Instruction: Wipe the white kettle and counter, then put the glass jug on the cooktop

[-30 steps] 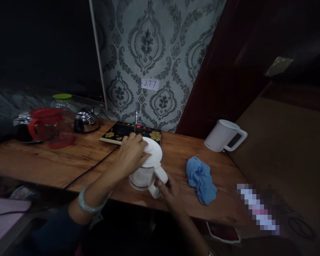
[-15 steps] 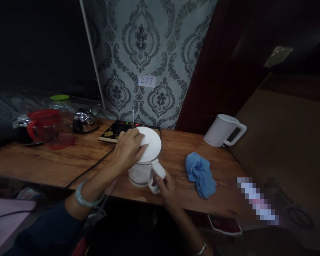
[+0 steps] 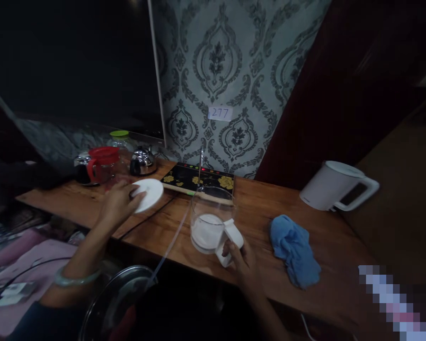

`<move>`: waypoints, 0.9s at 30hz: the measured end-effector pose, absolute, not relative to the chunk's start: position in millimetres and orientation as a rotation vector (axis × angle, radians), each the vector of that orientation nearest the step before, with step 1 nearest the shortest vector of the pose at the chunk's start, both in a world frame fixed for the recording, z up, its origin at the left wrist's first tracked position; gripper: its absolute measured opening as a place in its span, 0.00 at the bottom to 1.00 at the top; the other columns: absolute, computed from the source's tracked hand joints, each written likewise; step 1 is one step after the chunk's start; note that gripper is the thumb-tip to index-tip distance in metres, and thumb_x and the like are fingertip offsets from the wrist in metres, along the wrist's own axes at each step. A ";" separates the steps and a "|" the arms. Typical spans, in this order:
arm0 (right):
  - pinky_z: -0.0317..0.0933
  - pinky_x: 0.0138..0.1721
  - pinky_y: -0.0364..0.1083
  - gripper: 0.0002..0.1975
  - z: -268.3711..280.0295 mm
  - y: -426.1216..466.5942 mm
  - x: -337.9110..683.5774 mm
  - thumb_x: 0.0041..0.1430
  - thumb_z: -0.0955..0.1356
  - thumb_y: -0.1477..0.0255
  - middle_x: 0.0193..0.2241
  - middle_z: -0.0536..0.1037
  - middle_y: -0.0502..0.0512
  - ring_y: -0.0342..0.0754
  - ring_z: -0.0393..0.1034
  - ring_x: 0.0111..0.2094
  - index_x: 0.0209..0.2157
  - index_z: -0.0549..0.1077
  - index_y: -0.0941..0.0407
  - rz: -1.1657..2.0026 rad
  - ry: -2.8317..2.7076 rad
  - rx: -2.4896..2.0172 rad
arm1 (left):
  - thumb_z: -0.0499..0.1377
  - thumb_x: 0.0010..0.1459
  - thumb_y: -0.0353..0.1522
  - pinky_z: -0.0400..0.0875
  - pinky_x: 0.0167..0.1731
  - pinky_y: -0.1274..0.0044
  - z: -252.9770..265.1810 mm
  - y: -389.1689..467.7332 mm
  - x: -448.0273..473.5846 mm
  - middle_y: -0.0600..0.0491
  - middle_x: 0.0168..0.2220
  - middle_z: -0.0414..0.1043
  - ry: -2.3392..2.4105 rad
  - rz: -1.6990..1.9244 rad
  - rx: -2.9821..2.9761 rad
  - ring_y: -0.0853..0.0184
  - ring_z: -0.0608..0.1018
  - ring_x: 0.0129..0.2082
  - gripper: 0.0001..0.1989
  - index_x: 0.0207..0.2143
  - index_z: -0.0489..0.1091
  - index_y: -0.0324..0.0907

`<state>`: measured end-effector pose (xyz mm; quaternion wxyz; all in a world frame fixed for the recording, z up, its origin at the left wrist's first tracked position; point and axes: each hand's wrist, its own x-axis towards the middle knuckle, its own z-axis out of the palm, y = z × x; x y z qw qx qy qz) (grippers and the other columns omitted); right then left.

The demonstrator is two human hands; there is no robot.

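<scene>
My left hand grips a round white lid and holds it over the left part of the wooden table, apart from the jug. My right hand is closed around the white handle of a clear glass jug. The jug has no lid on it, and its base looks white. Behind the jug lies a black induction cooktop with gold flowers and a lit red light. A thin metal spout rises at the cooktop, partly seen through the glass.
A crumpled blue cloth and a white electric kettle are to the right. A red-lidded jug, a steel kettle and a green-lidded jar stand at the left. A clear tube runs to a metal-rimmed pot below the table edge.
My left hand has lifted the white lid off the glass jug and carried it left. My right hand still holds the handle. The view has shifted left.
</scene>
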<state>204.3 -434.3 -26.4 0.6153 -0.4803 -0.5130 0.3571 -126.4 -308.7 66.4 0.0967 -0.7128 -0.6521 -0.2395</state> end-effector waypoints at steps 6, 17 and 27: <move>0.56 0.23 0.42 0.19 -38.8 -433.7 194.7 0.57 0.68 0.54 0.20 0.69 0.48 0.43 0.62 0.22 0.25 0.70 0.55 0.850 -1.018 -1.107 | 0.46 0.56 0.43 0.68 0.35 0.69 21.2 -292.4 -182.5 0.38 0.39 0.75 -2.192 -0.331 -2.035 0.51 0.77 0.38 0.27 0.41 0.76 0.34; 0.53 0.21 0.42 0.23 -53.5 -390.5 197.0 0.56 0.68 0.52 0.14 0.61 0.44 0.41 0.56 0.17 0.19 0.63 0.54 0.639 -0.872 -1.080 | 0.48 0.58 0.41 0.68 0.38 0.72 -7.8 -277.5 -212.5 0.43 0.36 0.73 -2.144 -0.361 -2.093 0.56 0.75 0.37 0.20 0.36 0.73 0.36; 0.51 0.19 0.41 0.26 -35.0 -348.0 211.0 0.51 0.68 0.49 0.12 0.61 0.44 0.39 0.55 0.15 0.15 0.62 0.54 0.660 -0.930 -1.007 | 0.50 0.57 0.40 0.66 0.34 0.74 -4.9 -260.4 -219.3 0.49 0.27 0.68 -2.149 -0.376 -2.111 0.60 0.72 0.32 0.15 0.26 0.69 0.41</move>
